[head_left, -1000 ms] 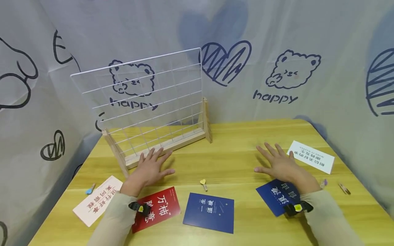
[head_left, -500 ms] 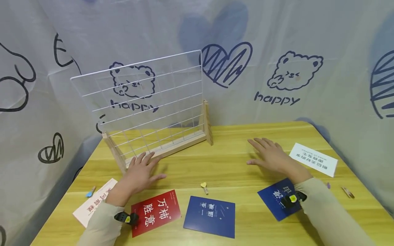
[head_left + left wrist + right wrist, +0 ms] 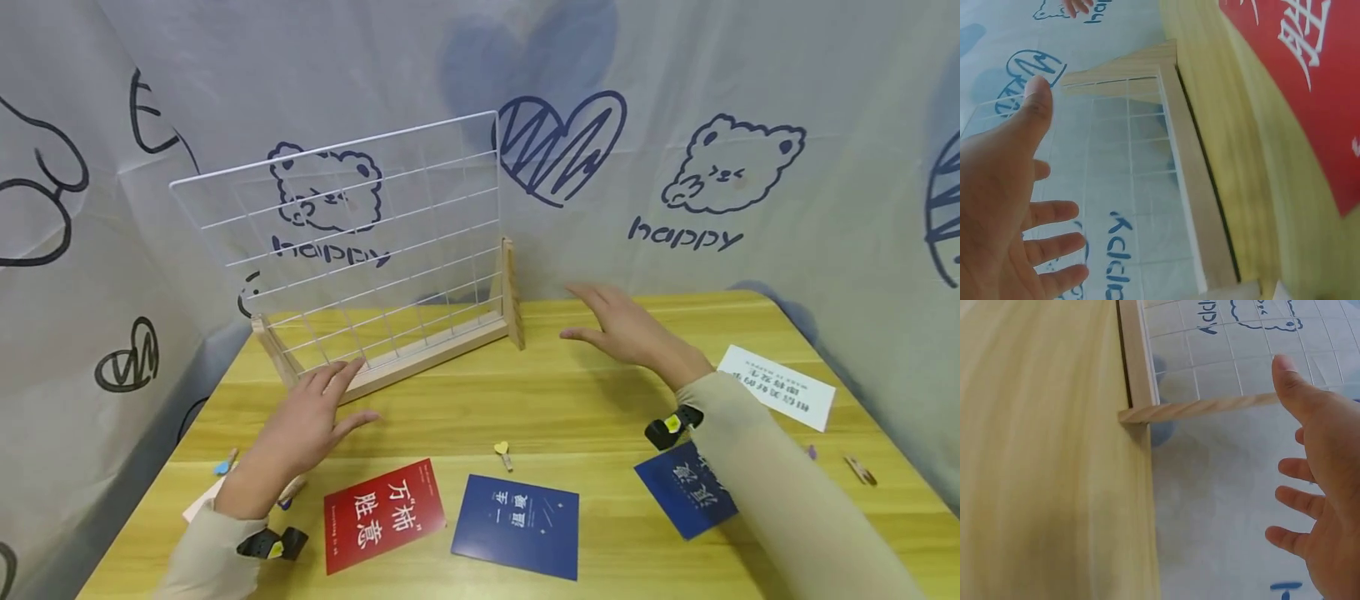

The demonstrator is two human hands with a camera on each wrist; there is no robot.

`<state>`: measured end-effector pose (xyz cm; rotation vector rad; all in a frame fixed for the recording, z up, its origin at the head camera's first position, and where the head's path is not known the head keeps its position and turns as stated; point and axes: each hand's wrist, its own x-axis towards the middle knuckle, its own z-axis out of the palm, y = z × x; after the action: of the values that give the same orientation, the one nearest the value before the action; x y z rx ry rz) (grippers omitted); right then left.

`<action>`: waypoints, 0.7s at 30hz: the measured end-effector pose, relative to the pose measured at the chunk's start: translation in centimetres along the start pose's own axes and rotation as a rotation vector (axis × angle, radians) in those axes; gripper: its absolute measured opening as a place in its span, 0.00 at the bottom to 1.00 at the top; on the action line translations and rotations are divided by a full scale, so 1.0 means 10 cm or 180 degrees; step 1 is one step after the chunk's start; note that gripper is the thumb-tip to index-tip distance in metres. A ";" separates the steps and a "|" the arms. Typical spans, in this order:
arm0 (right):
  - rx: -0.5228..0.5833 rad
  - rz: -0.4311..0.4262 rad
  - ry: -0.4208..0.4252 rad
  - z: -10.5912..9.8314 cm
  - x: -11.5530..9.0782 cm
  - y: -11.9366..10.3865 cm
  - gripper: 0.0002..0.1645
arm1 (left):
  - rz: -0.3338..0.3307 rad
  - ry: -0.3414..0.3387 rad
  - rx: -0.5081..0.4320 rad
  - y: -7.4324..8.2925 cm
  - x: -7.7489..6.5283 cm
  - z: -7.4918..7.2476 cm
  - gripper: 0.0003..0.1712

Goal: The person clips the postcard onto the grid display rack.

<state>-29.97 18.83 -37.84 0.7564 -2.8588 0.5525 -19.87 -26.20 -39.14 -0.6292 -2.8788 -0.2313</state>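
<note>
A white wire grid rack (image 3: pixel 375 225) on a wooden base (image 3: pixel 435 354) stands at the back left of the table. My left hand (image 3: pixel 300 425) is in front of the rack's left part, its fingers extended and holding nothing. My right hand (image 3: pixel 626 325) hovers right of the rack's wooden end support (image 3: pixel 512 292), apart from it, fingers spread and nothing held. In the left wrist view the left hand (image 3: pixel 1016 206) shows its palm side before the grid (image 3: pixel 1129 162). In the right wrist view the right hand (image 3: pixel 1322 469) stands near the end support (image 3: pixel 1204 407).
Near the front lie a red card (image 3: pixel 384 517), a blue card (image 3: pixel 516 527) and another blue card (image 3: pixel 682 492). A white card (image 3: pixel 787 392) lies right, partly behind the sleeve. Small clips lie about: yellow heart (image 3: pixel 503 456), blue (image 3: pixel 225 463), wooden (image 3: pixel 860 471).
My right hand has moved left and away from me, toward the rack's right end. My left hand has shifted left, uncovering the red card and hiding most of the pink one.
</note>
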 end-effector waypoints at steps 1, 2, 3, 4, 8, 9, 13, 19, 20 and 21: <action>0.0005 -0.0016 0.0000 -0.01 0.05 -0.02 0.50 | -0.0024 0.0007 -0.0016 -0.02 -0.02 -0.03 0.46; 0.0010 -0.0039 0.0002 -0.02 0.10 -0.05 0.50 | -0.0040 0.0016 -0.0032 -0.03 -0.03 -0.05 0.46; 0.0006 -0.0055 -0.0003 -0.03 0.15 -0.08 0.50 | -0.0054 0.0028 -0.0035 -0.04 -0.05 -0.08 0.46; 0.0010 -0.0054 -0.0012 -0.04 0.20 -0.10 0.49 | -0.0064 0.0047 -0.0023 -0.05 -0.07 -0.11 0.45; 0.0050 -0.0125 -0.0014 -0.05 0.38 -0.18 0.48 | -0.0142 0.0170 0.0074 -0.09 -0.13 -0.24 0.41; 0.0057 -0.0145 -0.0006 -0.06 0.42 -0.19 0.47 | -0.0177 0.0218 0.0081 -0.10 -0.14 -0.28 0.39; 0.0075 -0.0183 0.0000 -0.09 0.59 -0.21 0.45 | -0.0298 0.0456 0.0094 -0.17 -0.17 -0.40 0.34; 0.0091 -0.0138 -0.0039 -0.16 0.79 -0.26 0.44 | -0.0529 0.0672 0.0288 -0.30 -0.22 -0.58 0.34; 0.0106 -0.0144 -0.0027 -0.17 0.82 -0.27 0.44 | -0.0563 0.0687 0.0316 -0.33 -0.22 -0.60 0.34; 0.0116 -0.0150 -0.0018 -0.18 0.84 -0.27 0.44 | -0.0590 0.0708 0.0346 -0.35 -0.22 -0.61 0.34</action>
<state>-35.84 13.49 -33.50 0.8300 -2.8353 0.5986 -18.48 -31.39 -34.04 -0.2964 -2.7112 -0.1577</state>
